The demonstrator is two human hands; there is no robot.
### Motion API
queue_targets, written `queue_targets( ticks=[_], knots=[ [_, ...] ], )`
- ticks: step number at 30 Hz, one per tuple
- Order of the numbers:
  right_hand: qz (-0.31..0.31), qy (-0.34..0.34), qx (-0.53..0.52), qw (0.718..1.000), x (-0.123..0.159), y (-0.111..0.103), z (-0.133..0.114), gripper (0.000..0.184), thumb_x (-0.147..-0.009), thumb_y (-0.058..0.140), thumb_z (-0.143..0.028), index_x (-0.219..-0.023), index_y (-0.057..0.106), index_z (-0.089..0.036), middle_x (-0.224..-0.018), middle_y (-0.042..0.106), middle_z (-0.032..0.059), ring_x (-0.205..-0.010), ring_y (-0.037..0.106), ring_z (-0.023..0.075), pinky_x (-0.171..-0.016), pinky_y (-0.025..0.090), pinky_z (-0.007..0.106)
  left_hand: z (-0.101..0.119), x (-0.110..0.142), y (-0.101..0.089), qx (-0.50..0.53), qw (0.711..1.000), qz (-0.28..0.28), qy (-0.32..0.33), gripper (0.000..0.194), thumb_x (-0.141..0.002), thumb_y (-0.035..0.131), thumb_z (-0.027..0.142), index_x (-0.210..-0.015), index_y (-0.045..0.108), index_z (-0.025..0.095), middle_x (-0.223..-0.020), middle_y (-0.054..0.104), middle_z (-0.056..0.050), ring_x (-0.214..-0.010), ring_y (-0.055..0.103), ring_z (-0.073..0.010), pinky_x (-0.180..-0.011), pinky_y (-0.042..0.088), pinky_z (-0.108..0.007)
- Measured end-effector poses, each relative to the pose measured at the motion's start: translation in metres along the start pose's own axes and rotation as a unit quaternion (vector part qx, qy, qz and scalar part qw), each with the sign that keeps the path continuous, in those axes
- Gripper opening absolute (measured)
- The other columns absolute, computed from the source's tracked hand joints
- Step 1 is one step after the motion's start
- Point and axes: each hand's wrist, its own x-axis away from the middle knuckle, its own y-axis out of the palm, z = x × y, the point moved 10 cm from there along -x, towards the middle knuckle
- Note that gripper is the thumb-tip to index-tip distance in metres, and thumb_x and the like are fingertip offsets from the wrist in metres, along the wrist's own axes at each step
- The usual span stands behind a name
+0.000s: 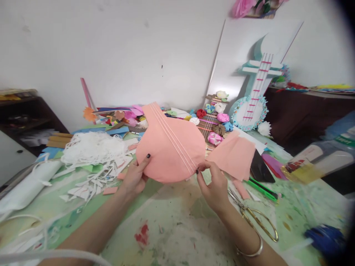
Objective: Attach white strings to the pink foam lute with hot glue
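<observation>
A salmon-pink paper instrument shape [158, 151], round with a short neck, is held up above the table, tilted toward me. Several white strings [177, 142] run slantwise across its front, from the neck down to the lower right edge. My left hand [136, 176] grips the round body at its lower left, thumb on the front and fingers behind. At the lower right edge, my right hand [212, 184] pinches the rim with thumb and finger, close to where the strings end. Whether it also holds a string end is too small to tell.
Gold-handled scissors [257, 220], a green cutter [262, 189], a black phone [260, 166] and pink paper sheets [234, 155] lie to the right. Tangled white string [93, 149] and paper scraps [97, 183] lie left. A teal-and-white paper instrument [253, 96] leans at the back.
</observation>
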Motion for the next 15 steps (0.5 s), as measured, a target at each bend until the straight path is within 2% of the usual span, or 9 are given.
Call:
queue_targets(
  ticks=[3,7,9,15],
  knots=[
    [0.008,0.018,-0.029,0.999,0.0,-0.005,0.003,0.01,-0.084,0.048,-0.013,-0.087,0.055,-0.019,-0.079,0.062,0.0035,-0.075,0.059,0.0171,-0.07,0.046,0.03,0.003,0.0,0.0,0.004,1.0,-0.002,0.006,0.026,-0.075,0.075,0.022,-0.099,0.069,0.015,-0.107,0.073,-0.008,-0.09,0.07,-0.0171,-0.075,0.06,-0.021],
    [0.039,0.116,-0.134,0.983,0.002,-0.011,0.03,0.005,-0.081,0.055,-0.018,-0.083,0.059,-0.019,-0.079,0.063,0.0034,-0.078,0.06,0.0185,-0.075,0.048,0.033,0.007,0.001,0.001,0.004,1.0,-0.002,0.015,0.026,-0.075,0.075,0.023,-0.099,0.069,0.015,-0.107,0.073,-0.009,-0.092,0.07,-0.018,-0.077,0.06,-0.023],
    [0.048,0.142,-0.161,0.976,0.003,-0.012,0.039,0.004,-0.081,0.058,-0.02,-0.084,0.06,-0.019,-0.079,0.064,0.0037,-0.079,0.061,0.0184,-0.076,0.049,0.033,0.009,0.0,0.001,0.006,1.0,-0.003,0.021,0.025,-0.076,0.074,0.022,-0.1,0.068,0.015,-0.105,0.073,-0.009,-0.09,0.07,-0.0174,-0.076,0.06,-0.022],
    [0.056,0.196,-0.216,0.955,0.004,-0.01,0.056,0.008,-0.081,0.063,-0.025,-0.08,0.065,-0.017,-0.076,0.068,0.004,-0.071,0.064,0.017,-0.068,0.052,0.03,0.007,-0.003,0.001,0.003,1.0,-0.017,0.016,0.024,-0.079,0.071,0.021,-0.102,0.068,0.016,-0.107,0.073,-0.008,-0.084,0.07,-0.0153,-0.07,0.06,-0.02]
  ],
)
